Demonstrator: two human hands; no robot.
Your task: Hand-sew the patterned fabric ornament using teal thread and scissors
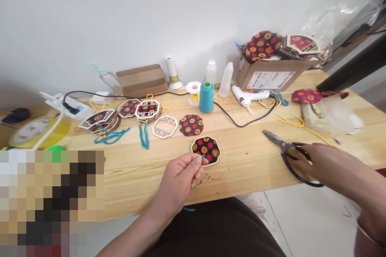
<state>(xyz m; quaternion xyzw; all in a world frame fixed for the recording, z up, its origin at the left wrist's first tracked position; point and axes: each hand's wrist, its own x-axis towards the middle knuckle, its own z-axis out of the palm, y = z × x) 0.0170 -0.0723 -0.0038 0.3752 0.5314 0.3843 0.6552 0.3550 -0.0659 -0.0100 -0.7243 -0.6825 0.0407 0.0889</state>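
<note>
My left hand (180, 176) is closed in a pinch at the table's front, with a bit of teal cord (204, 156) at its fingertips. Just beyond lies a scalloped wooden-framed piece with dark floral fabric (208, 146), partly covered by those fingers. A teal strand (189, 209) shows below the table edge, under the left wrist. My right hand (321, 164) is on the handles of black-handled scissors (279, 141), fingers curled at the loops. The scissors' blades point away to the left, over the tabletop. A loose round of floral fabric (191, 125) and a cutout wooden frame (164, 127) lie farther back.
Behind are a teal thread cone (206, 98), a white glue gun (250, 95) with a trailing black cable, and plastic bottles (226, 80). A filled cardboard box (268, 74) stands back right. Stacked ornaments (101, 121) and a power strip (75, 106) are at left.
</note>
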